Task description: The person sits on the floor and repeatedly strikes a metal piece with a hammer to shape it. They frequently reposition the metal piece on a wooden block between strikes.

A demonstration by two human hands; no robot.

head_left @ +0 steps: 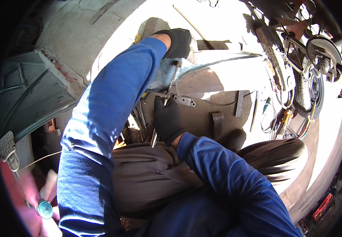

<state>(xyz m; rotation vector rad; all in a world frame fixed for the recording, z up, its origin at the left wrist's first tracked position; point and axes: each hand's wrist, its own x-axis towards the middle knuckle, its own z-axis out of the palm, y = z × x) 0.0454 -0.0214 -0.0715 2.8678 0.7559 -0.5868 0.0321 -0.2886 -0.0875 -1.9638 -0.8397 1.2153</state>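
Observation:
My left hand [181,44], in a dark glove, is closed over the far edge of a bluish-white metal panel [210,59]; sunlight washes out its fingertips. Nearer to me, my right hand [167,120], in a dark glove, wraps round a long shiny metal bar [155,137]. The bar slants up and away, its far end touching or just over the panel's near side, below my left hand. A bare, brownish sheet-metal section [200,81] shows on the panel's near side. Just beyond my right hand lies a small plate with holes [184,101].
A large dark green vehicle panel [32,91] stands at the left. A spinning pink fan [44,208] is at lower left. Wheel parts with a tyre [309,87] crowd the right, near cables and a torch-like tool [285,119]. A flat metal strip [240,103] lies on the floor.

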